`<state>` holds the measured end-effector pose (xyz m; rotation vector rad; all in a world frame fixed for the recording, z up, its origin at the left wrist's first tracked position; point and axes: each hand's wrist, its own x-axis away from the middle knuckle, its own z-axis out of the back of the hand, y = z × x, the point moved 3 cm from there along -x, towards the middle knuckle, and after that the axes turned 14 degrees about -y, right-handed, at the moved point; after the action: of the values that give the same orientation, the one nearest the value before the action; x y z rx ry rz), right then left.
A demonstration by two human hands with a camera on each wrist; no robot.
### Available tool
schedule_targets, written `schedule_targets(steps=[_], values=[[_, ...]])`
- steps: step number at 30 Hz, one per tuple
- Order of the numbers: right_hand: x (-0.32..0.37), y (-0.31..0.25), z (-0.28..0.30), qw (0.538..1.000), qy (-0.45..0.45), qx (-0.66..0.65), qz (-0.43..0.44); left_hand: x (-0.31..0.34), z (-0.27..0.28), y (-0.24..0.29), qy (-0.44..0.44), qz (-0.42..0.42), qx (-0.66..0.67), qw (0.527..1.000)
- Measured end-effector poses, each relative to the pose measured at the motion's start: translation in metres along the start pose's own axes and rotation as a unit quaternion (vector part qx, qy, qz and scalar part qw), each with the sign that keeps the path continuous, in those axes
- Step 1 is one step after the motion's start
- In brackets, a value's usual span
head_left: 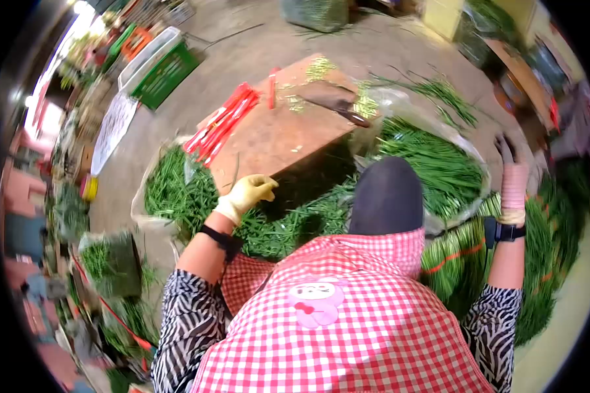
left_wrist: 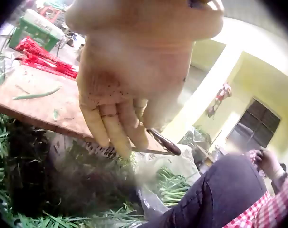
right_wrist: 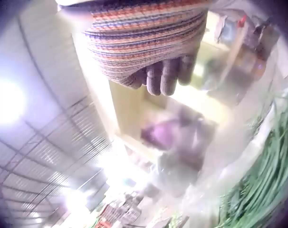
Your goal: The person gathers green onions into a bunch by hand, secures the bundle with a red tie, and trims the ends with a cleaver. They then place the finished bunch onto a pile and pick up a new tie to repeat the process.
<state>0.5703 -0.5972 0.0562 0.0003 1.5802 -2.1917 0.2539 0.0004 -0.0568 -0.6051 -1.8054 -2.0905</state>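
Observation:
My left hand (head_left: 248, 195), in a pale yellow glove, hovers at the near left edge of a wooden board (head_left: 259, 141) with loosely bent fingers and nothing in them. In the left wrist view its fingers (left_wrist: 113, 128) hang down in front of the board. My right hand (head_left: 512, 171), in a striped glove with dark fingers, is out to the right beside a heap of long green stalks (head_left: 432, 160); its fingers (right_wrist: 168, 76) are relaxed and hold nothing. A knife (head_left: 328, 99) with a brown handle lies on the board's right side, among chopped pale green pieces (head_left: 320, 68). Red strips (head_left: 226, 121) lie along the left.
Loose greens (head_left: 177, 187) fill a plastic sheet left of the board. Tied green bundles (head_left: 455, 262) lie by my right leg. A green crate (head_left: 167, 75) stands at the back left, and a wrapped bale (head_left: 314, 13) sits beyond the board. My knee (head_left: 388, 193) rises in front.

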Motion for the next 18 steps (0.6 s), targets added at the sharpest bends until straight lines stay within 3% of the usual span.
schedule_targets(steps=[3,7,9,10,11,13,14,15,17,18], values=[[-0.086,-0.107,-0.125,0.983,-0.14,0.111,0.034,-0.001,0.011,-0.029,0.041,0.002,0.022,0.999],[-0.157,-0.159,-0.3,0.92,-0.35,0.142,0.104,0.008,0.024,-0.028,0.107,-0.025,0.006,0.994],[-0.179,-0.146,-0.391,0.871,-0.393,0.267,0.126,0.015,0.024,-0.014,0.127,-0.042,0.022,0.991],[-0.187,-0.141,-0.435,0.834,-0.406,0.337,0.16,0.018,0.03,-0.011,0.142,-0.033,-0.006,0.989],[-0.194,-0.137,-0.473,0.775,-0.409,0.424,0.231,0.011,0.033,-0.023,0.161,-0.083,0.058,0.982],[-0.206,-0.114,-0.539,0.686,-0.377,0.511,0.355,0.018,0.048,-0.014,0.274,-0.139,-0.202,0.93],[-0.219,-0.092,-0.573,0.664,-0.368,0.521,0.391,0.019,0.055,-0.016,0.346,-0.157,-0.336,0.862],[-0.218,-0.095,-0.588,0.669,-0.412,0.522,0.332,0.019,0.058,-0.022,0.387,-0.126,-0.371,0.834],[-0.217,-0.095,-0.61,0.605,-0.423,0.566,0.367,0.019,0.059,-0.037,0.403,-0.035,-0.373,0.835],[-0.224,-0.081,-0.627,0.6,-0.431,0.563,0.371,0.017,0.061,-0.044,0.368,-0.015,-0.382,0.848]])
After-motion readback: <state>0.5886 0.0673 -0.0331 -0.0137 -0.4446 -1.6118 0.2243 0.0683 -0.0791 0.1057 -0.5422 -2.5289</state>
